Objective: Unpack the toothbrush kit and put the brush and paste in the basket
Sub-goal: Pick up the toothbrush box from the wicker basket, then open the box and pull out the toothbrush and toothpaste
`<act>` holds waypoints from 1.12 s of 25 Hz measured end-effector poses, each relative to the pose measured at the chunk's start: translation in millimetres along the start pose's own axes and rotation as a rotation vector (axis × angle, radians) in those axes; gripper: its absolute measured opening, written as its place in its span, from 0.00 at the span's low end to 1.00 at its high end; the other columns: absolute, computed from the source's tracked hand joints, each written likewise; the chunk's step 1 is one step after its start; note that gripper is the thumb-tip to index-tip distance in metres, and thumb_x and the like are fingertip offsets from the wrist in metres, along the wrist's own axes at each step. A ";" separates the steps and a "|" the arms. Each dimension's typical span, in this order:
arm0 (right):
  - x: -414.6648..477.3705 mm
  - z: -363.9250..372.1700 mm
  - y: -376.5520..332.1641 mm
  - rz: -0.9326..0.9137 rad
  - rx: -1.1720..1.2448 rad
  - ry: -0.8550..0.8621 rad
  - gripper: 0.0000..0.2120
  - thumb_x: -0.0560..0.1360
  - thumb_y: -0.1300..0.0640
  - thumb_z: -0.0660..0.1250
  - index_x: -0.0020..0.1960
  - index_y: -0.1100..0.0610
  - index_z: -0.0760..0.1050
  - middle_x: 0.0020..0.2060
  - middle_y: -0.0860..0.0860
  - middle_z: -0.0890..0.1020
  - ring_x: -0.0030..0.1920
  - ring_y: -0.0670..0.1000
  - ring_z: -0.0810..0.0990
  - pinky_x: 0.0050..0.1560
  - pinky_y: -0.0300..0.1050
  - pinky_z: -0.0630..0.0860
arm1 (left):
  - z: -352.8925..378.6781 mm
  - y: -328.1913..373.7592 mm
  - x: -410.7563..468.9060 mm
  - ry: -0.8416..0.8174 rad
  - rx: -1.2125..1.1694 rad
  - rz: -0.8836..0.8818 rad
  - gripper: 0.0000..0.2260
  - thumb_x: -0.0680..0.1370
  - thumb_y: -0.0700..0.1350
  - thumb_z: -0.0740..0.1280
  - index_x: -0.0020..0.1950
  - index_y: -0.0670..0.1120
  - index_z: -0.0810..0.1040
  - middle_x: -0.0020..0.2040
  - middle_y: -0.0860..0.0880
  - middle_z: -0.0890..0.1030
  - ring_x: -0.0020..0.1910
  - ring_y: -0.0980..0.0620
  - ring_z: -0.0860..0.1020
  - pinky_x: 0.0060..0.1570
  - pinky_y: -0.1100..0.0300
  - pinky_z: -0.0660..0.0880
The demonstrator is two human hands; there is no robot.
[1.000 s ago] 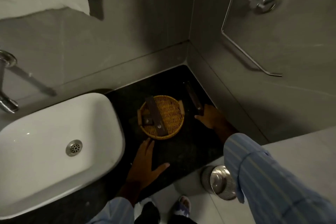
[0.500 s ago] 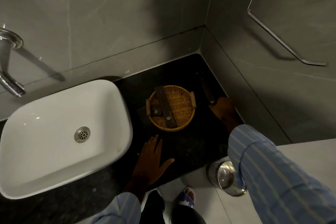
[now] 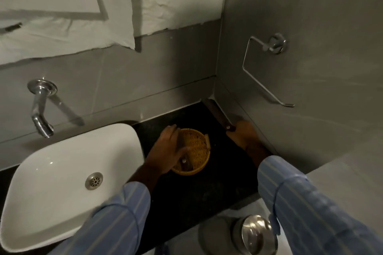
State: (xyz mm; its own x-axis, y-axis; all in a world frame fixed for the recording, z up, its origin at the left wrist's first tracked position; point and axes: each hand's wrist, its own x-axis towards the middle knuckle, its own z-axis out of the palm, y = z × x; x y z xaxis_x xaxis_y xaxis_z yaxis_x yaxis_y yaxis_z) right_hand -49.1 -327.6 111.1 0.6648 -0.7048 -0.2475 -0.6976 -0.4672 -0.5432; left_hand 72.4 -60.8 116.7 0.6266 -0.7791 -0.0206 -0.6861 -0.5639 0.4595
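Change: left hand (image 3: 169, 149) off the black stone worktop's (image 3: 196, 196) front edge, now bent over the dark flat studded kit sleeve (image 3: 185, 164) in the round yellow wicker basket (image 3: 200, 149); I cannot tell its grip | my right hand (image 3: 244, 134) stays on the second long dark sleeve (image 3: 217, 113) along the right edge, fingers hidden | Meaning: I judge unpacking starts now.

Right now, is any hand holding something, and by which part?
The right hand grips the near end of the long dark box by the wall. The left hand lies over the basket; its hold cannot be told.

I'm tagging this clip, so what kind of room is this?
Most likely a bathroom: a white basin under a wall-mounted tap, and a chrome towel ring on the side wall.
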 end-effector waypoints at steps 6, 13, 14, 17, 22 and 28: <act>-31.3 -54.0 -46.1 -0.241 0.129 0.069 0.10 0.70 0.52 0.74 0.46 0.58 0.83 0.41 0.56 0.86 0.43 0.54 0.84 0.43 0.47 0.79 | -112.8 48.2 60.3 0.189 -0.312 -0.111 0.35 0.77 0.55 0.70 0.77 0.41 0.61 0.76 0.40 0.66 0.75 0.41 0.65 0.75 0.50 0.61; -62.4 -104.9 -85.3 -0.443 0.066 0.221 0.12 0.64 0.53 0.77 0.47 0.54 0.85 0.35 0.46 0.82 0.37 0.45 0.80 0.34 0.27 0.68 | -205.6 73.6 69.6 0.178 -0.804 -0.027 0.11 0.78 0.43 0.69 0.56 0.38 0.82 0.51 0.39 0.82 0.50 0.42 0.81 0.61 0.42 0.77; -66.7 -109.9 -89.5 -0.465 0.064 0.246 0.12 0.64 0.53 0.77 0.46 0.54 0.85 0.33 0.45 0.80 0.36 0.45 0.80 0.33 0.26 0.67 | -214.1 76.4 66.4 0.178 -0.852 -0.008 0.09 0.78 0.42 0.69 0.54 0.39 0.83 0.50 0.38 0.83 0.48 0.43 0.81 0.59 0.46 0.80; -78.7 -119.1 -97.2 -0.520 0.122 0.276 0.13 0.63 0.54 0.76 0.46 0.54 0.85 0.38 0.50 0.86 0.39 0.51 0.85 0.41 0.43 0.81 | -232.1 83.5 52.8 0.160 -0.970 0.019 0.08 0.77 0.40 0.70 0.53 0.38 0.84 0.49 0.39 0.85 0.45 0.46 0.84 0.49 0.56 0.84; -93.9 -126.0 -104.3 -0.567 0.117 0.325 0.13 0.63 0.56 0.77 0.47 0.55 0.86 0.39 0.55 0.88 0.40 0.54 0.86 0.46 0.53 0.83 | -250.7 89.6 38.4 0.137 -0.933 0.032 0.09 0.77 0.38 0.69 0.56 0.37 0.83 0.49 0.40 0.86 0.47 0.46 0.86 0.47 0.59 0.83; -105.4 -125.4 -101.5 -0.593 0.159 0.322 0.15 0.64 0.59 0.78 0.51 0.54 0.86 0.41 0.51 0.88 0.41 0.51 0.86 0.46 0.46 0.82 | -251.6 94.6 30.6 0.217 -0.681 0.059 0.08 0.77 0.37 0.68 0.55 0.38 0.82 0.52 0.38 0.82 0.47 0.43 0.85 0.45 0.56 0.84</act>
State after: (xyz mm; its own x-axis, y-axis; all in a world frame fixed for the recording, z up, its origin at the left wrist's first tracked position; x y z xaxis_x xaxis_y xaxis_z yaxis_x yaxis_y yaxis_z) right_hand -81.9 -272.8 292.9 0.7922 -0.4894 0.3646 -0.1770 -0.7560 -0.6302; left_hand 119.7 -69.1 383.0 0.7034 -0.6912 0.1658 -0.3827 -0.1716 0.9078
